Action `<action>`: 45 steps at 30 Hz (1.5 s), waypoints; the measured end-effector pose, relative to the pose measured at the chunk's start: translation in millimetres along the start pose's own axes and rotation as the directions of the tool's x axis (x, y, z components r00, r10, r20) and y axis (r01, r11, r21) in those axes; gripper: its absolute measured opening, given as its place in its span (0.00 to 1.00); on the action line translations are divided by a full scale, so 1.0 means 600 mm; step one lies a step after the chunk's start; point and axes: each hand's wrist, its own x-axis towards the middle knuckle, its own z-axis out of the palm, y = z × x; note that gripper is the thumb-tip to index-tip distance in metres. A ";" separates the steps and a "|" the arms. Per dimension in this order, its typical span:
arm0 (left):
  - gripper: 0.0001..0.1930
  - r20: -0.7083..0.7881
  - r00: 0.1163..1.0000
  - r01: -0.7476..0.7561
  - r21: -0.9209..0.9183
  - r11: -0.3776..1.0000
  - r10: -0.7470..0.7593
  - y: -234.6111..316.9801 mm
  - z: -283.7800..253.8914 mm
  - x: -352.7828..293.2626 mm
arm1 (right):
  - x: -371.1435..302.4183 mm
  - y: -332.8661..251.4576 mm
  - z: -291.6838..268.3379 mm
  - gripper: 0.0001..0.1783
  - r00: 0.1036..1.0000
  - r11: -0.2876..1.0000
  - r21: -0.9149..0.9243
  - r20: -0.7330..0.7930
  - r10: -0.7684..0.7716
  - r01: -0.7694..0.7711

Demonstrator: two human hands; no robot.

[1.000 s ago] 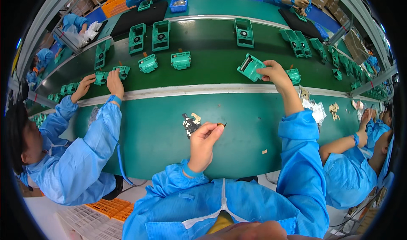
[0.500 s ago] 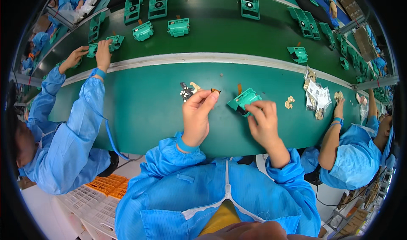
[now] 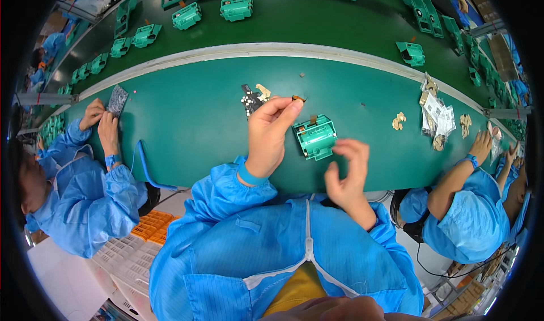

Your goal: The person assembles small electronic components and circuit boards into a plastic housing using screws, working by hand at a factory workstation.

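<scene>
A small dark part with an orange flexible strip (image 3: 298, 99) is pinched between the thumb and forefinger of my left hand (image 3: 269, 134). My right hand (image 3: 349, 176) has its fingers apart and holds nothing. Just beyond its fingertips, a green plastic housing (image 3: 316, 138) lies on the green work table (image 3: 198, 134), with an orange strip sticking up at its far edge. Several black pieces (image 3: 250, 101) with light spots lie behind my left hand, beside a cream-coloured piece (image 3: 262, 92).
Beyond a pale rail (image 3: 272, 49), a dark green belt carries several green housings (image 3: 236, 8). To the right lie cream pieces (image 3: 399, 120) and clear bags (image 3: 436, 114). At left a co-worker's hands (image 3: 106, 122) touch a grey packet (image 3: 117, 100); another co-worker (image 3: 467, 196) sits at right.
My right hand has let go of the green housing, which now rests on the table instead of tilted. The left co-worker's hands have moved from the belt to the grey packet. The view has shifted.
</scene>
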 end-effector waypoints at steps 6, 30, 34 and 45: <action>0.07 0.023 0.999 0.038 0.071 0.997 -0.040 -0.013 0.008 -0.002 | 0.007 0.025 -0.010 0.26 0.890 0.835 0.345 0.000 0.456 -0.428; 0.08 0.180 0.942 0.280 0.048 0.959 -0.284 -0.012 0.049 -0.048 | 0.067 -0.023 -0.019 0.07 0.979 0.967 0.218 -0.123 0.160 -0.131; 0.08 0.212 0.927 0.304 0.062 0.951 -0.311 -0.021 0.043 -0.045 | 0.068 -0.019 -0.021 0.06 0.976 0.964 0.224 -0.129 0.175 -0.144; 0.06 0.188 0.950 0.231 0.111 0.967 -0.248 -0.016 0.060 -0.049 | 0.071 -0.012 -0.030 0.06 0.977 0.953 0.254 -0.095 0.193 -0.164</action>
